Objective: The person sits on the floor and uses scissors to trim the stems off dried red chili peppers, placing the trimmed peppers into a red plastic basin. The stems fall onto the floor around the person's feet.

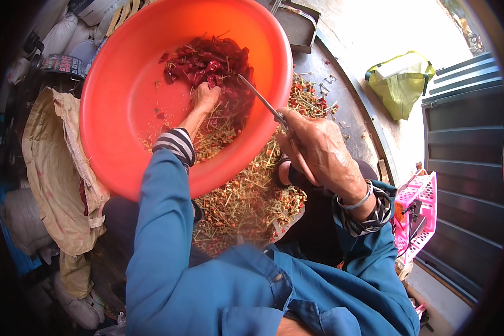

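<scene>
A large orange-red plastic basin (122, 105) stands tilted before me. Inside it, dried red chillies (218, 56) are heaped towards the far side, with cut stems and seeds (218, 143) nearer to me. My left hand (206, 95) reaches into the basin and touches the near edge of the chilli heap. Its fingertips are partly hidden, so whether it grips a chilli is unclear. My right hand (323, 153) holds a pair of scissors (262, 98) by the handles above the basin's right rim. Their blades point up and left towards the chillies, and look nearly closed.
Chilli stems and scraps (248, 201) cover the floor between my legs. On the left slumps a woven sack (50, 164). A dark metal tray (296, 27) lies beyond the basin. To the right are a yellow-green bag (397, 90), a pink plastic basket (422, 231) and a dark metal door (466, 176).
</scene>
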Tool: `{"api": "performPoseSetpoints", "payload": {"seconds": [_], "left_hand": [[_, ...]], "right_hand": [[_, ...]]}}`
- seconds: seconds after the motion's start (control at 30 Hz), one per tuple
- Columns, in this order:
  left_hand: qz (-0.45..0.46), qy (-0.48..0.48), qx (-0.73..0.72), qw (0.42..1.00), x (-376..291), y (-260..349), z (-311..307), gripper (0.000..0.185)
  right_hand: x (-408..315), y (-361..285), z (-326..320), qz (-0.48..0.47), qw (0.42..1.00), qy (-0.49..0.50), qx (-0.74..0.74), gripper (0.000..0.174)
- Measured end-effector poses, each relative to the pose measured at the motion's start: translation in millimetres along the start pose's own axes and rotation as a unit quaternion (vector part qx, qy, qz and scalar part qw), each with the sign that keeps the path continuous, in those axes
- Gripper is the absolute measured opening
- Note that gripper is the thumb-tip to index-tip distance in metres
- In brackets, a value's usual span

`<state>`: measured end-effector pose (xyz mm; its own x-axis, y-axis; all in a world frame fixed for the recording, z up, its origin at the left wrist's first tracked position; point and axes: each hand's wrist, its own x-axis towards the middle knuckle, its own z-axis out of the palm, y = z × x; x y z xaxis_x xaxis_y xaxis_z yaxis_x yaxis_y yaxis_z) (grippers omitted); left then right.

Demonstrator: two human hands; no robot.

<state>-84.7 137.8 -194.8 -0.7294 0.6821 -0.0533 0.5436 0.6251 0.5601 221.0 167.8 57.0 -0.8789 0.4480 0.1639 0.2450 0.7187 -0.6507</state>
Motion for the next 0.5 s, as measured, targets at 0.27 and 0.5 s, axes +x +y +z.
{"api": "performPoseSetpoints", "payload": {"seconds": [0.27, 0.5], "left_hand": [[-0.073, -0.138, -0.468, 0.87, -16, 16, -42, 0.007], [-0.071, -0.153, -0.603, 0.78, -51, 48, -106, 0.008]], "right_hand": [[-2, 3, 1, -0.001, 1.0, -0.002, -0.021, 0.029], [2, 11, 8, -0.026, 0.991, -0.011, -0.133, 0.01]]}}
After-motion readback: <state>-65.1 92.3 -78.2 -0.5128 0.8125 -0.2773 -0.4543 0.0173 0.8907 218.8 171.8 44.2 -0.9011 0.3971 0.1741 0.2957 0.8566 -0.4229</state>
